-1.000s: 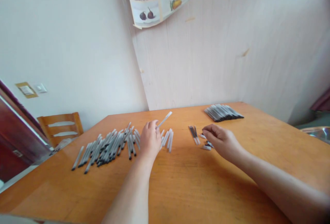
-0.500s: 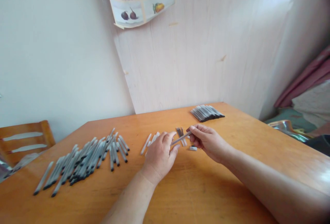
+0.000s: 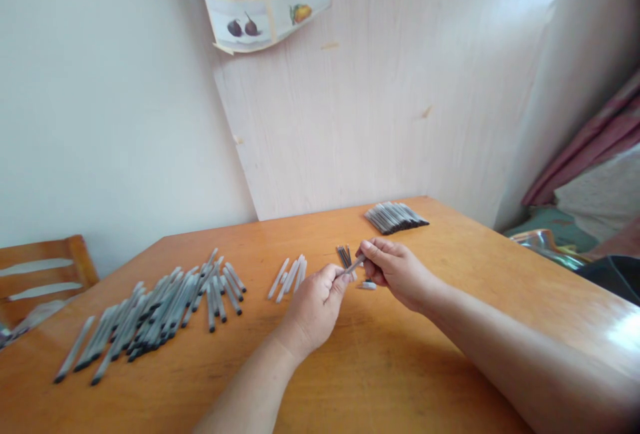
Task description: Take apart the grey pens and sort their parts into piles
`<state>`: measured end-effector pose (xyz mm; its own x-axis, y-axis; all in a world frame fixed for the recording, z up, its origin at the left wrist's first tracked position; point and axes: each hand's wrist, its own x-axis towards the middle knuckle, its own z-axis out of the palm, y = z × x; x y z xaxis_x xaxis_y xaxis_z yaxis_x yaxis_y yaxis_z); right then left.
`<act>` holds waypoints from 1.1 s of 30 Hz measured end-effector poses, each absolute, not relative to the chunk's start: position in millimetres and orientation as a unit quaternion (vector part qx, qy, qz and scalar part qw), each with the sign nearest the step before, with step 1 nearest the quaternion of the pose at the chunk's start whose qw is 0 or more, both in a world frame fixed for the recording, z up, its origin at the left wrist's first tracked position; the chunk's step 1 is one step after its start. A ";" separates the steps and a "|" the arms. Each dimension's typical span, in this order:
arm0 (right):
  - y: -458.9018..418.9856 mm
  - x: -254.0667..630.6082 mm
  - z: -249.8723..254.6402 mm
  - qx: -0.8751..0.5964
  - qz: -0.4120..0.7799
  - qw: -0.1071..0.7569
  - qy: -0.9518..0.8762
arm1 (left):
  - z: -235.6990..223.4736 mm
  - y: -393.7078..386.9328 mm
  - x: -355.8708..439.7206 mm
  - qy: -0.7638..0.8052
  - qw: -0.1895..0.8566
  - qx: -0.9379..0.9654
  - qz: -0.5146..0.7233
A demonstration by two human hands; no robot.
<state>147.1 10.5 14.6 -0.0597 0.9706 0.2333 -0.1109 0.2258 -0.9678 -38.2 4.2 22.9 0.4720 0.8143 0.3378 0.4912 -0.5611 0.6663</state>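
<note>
A slim grey pen (image 3: pixel 355 263) is held between my two hands above the table. My left hand (image 3: pixel 316 302) pinches its lower left end between thumb and fingers. At the upper right end, my right hand (image 3: pixel 395 263) grips it with thumb and forefinger, the other fingers curled. Just behind the pen lie several thin dark refills (image 3: pixel 344 255), partly hidden by my hands. A small whitish cap (image 3: pixel 369 285) rests on the table under my right hand. Left of my left hand are several translucent white pen barrels (image 3: pixel 290 278).
A large loose heap of capped pens (image 3: pixel 160 311) spreads over the left of the wooden table (image 3: pixel 390 367). Toward the back right edge lies a neat row of pens (image 3: pixel 396 217). A wooden chair (image 3: pixel 47 267) stands at the left, and fruit pictures (image 3: pixel 265 1) hang on the wall.
My left hand has closed its fingers on the pen's lower end, where before they were apart around it. The whole view has shifted slightly.
</note>
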 end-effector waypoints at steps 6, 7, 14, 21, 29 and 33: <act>14.2 150.1 17.2 -0.379 0.498 0.568 -0.534 | 24.8 3.5 -40.5 0.388 0.381 0.761 0.355; 17.6 155.9 18.7 -0.378 0.499 0.580 -0.521 | 23.5 4.4 -43.2 0.393 0.407 0.745 0.353; 41.0 204.4 26.1 -0.430 0.404 0.679 -0.437 | 15.1 26.3 -63.2 0.410 0.532 0.581 0.459; 38.7 198.9 14.4 -0.604 0.318 0.468 -0.562 | 7.3 37.8 -69.6 0.387 0.569 0.513 0.513; 50.0 208.5 -0.8 -0.679 0.133 0.284 -0.664 | 7.8 41.2 -74.6 0.392 0.572 0.494 0.524; 51.1 209.0 -5.0 -0.675 0.108 0.239 -0.689 | 7.3 42.7 -75.9 0.413 0.562 0.494 0.519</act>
<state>209.0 51.1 -5.0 0.0270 0.9826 0.1838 0.8789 0.0643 -0.4726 -75.9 42.7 7.3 0.1198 0.9916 0.0489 -0.1762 -0.0272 0.9840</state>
